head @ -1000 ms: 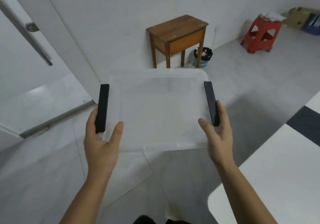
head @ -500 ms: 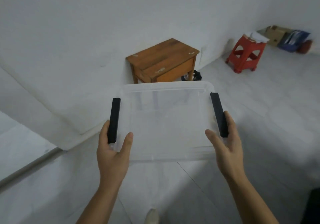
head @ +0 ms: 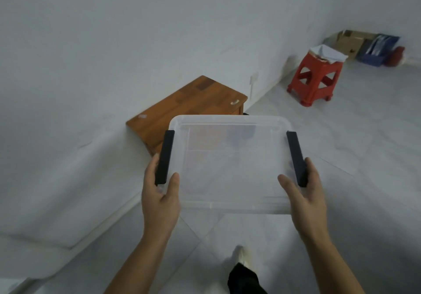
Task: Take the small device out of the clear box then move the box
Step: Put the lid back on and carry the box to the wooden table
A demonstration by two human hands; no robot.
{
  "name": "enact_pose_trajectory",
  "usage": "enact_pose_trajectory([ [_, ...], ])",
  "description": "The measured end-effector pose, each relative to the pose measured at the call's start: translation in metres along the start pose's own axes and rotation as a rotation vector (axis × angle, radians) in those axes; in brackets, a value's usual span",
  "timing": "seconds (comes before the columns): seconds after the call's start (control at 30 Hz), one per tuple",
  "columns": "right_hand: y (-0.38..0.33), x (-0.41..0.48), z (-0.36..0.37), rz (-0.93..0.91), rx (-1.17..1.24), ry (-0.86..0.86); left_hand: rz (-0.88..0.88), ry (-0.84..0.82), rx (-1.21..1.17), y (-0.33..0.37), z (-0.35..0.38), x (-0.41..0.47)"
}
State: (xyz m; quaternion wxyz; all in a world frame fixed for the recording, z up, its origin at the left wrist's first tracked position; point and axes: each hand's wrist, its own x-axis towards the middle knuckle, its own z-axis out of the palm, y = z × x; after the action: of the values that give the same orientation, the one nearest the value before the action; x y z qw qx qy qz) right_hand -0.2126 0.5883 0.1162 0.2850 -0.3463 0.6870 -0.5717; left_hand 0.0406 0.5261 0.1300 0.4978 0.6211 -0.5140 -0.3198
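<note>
Now the box (head: 230,164) hangs in the air between both hands, left hand (head: 160,199) and right hand (head: 303,197) each with fingers closed around a black side handle, above the floor (head: 353,157).

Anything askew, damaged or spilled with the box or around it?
Nothing stands out. The clear box is held about level, left hand and right hand each at a black side latch, lid seated. No cracks or spill visible. The red stool stands upright with papers on top; the wooden table looks normal.
</note>
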Motion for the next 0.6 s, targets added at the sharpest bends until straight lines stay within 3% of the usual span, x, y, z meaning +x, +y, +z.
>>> enact_pose_trajectory([
  [0.37, -0.049, 0.276, 0.169, -0.222, -0.262, -0.478, -0.137, 0.306, 0.136, -0.006, 0.070, 0.193],
  [0.6, -0.014, 0.411, 0.285, -0.261, -0.567, -0.746, -0.348, 0.227, 0.172, -0.073, 0.128, 0.306],
])
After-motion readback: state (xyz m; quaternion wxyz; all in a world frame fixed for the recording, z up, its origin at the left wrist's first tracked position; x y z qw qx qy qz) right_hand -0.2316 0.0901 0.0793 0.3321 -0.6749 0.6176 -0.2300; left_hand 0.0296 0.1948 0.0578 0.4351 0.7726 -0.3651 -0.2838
